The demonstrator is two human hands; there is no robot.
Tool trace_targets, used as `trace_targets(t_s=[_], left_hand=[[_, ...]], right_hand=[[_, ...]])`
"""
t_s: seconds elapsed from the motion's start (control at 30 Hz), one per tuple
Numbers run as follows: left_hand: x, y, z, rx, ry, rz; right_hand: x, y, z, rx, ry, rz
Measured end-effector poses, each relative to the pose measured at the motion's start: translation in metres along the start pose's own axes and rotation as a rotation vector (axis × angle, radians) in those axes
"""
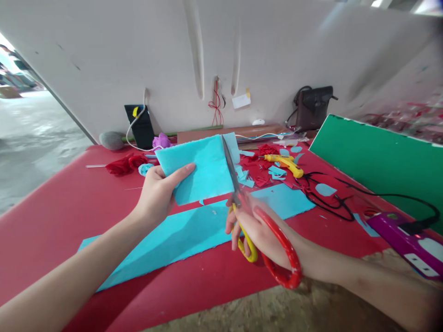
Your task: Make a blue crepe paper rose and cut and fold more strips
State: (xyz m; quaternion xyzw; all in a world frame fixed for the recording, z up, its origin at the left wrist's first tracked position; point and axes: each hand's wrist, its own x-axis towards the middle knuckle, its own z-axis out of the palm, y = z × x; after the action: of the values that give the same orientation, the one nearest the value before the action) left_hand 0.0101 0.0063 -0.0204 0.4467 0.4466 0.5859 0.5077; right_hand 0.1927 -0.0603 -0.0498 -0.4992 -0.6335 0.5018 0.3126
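My left hand (157,193) is closed on a folded piece of light-blue felt (199,168), held up above the table with the thumb across its front. My right hand (258,230) grips scissors (242,207) with red and yellow handles. Their blades point up and away, cutting along the right side of the held felt, with a narrow blue strip to the right of the blades. A long strip of the same blue felt (187,235) lies flat on the red table covering (62,212) beneath both hands.
Red and blue felt scraps (263,173), a yellow glue gun (285,163) and black cables (332,203) lie behind the hands. A green board (380,161) and purple power strip (404,235) sit right. Red felt roses (124,163), a phone (140,124) and a dark bag (313,106) are near the wall.
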Motion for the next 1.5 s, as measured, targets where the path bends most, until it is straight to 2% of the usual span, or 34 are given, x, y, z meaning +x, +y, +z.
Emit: trace_targets(t_s=[0.23,0.6,0.73,0.8,0.97,1.13,1.5], left_hand=[[-0.001,0.0,0.0,-0.02,0.0,-0.003],[-0.001,-0.002,-0.001,0.037,0.013,0.006],[-0.001,-0.001,0.0,0.009,0.007,-0.007],[-0.001,-0.001,0.001,0.0,0.009,-0.019],[-0.002,0.001,0.001,-0.005,-0.005,-0.036],[-0.003,0.001,0.001,0.004,0.006,-0.042],[-0.002,-0.001,-0.001,-0.001,-0.006,-0.033]], right_hand=[[-0.001,-0.017,0.002,-0.04,0.007,0.08],[-0.006,-0.001,-0.001,0.083,-0.04,0.051],[-0.003,-0.002,0.002,0.1,0.001,0.049],[-0.002,-0.005,0.001,0.103,0.029,0.047],[-0.007,-0.017,-0.004,0.087,-0.04,0.068],[-0.005,-0.024,-0.007,0.029,-0.042,0.105],[0.005,-0.005,0.003,0.013,0.043,0.058]])
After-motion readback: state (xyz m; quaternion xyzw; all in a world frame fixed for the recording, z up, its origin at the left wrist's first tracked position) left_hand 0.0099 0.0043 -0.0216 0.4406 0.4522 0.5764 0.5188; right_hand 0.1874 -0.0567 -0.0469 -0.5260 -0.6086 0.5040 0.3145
